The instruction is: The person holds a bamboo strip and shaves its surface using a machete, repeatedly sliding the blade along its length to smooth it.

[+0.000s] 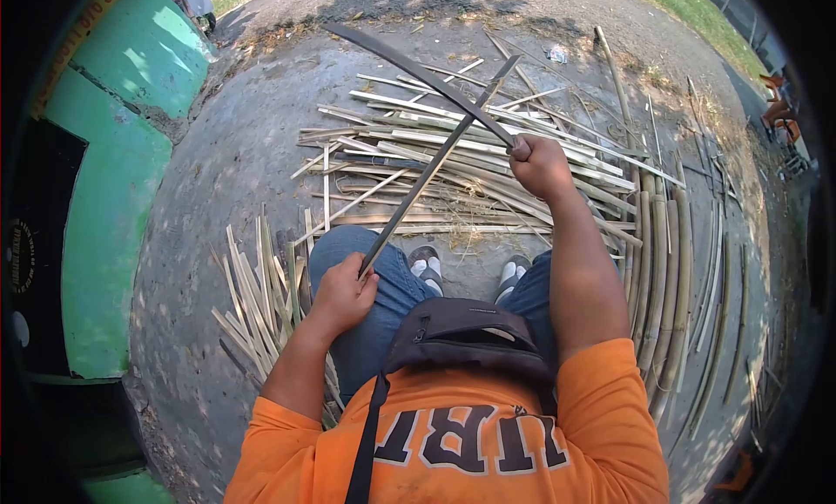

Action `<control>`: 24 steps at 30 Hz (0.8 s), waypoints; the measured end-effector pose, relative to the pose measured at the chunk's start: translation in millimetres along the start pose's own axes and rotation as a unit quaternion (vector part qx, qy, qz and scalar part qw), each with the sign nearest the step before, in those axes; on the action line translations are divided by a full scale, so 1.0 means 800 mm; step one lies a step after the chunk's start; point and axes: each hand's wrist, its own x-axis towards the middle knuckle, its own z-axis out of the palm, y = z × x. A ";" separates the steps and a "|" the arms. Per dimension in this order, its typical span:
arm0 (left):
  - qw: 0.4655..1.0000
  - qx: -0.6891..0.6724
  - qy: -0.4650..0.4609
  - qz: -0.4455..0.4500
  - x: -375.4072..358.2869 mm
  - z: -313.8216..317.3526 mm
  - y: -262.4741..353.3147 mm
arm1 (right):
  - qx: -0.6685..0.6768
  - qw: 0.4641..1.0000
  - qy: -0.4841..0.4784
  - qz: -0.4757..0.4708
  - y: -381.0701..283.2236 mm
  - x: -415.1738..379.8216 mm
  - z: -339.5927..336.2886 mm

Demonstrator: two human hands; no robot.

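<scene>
My left hand (342, 292) is closed around the lower end of a long bamboo strip (416, 193), just over my left knee. The strip slants up and away to the right. In my right hand (542, 167) is the handle of a machete (405, 67), its long dark blade pointing up and to the left. Blade and strip cross each other in this view, a little left of my right fist. Beneath them lies a loose heap of split bamboo strips (409, 147) on the ground in front of my feet.
Whole bamboo poles (659, 277) lie along the right side. More split pieces (248, 290) are bundled at my left, near a green wall (117, 243). A dark bag (470, 334) rests on my lap. Part of a seated person (781, 103) shows at the far right.
</scene>
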 end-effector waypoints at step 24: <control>0.971 -0.167 -0.152 -0.083 0.022 -0.023 -0.013 | -0.030 0.997 0.029 0.070 -0.002 0.007 -0.020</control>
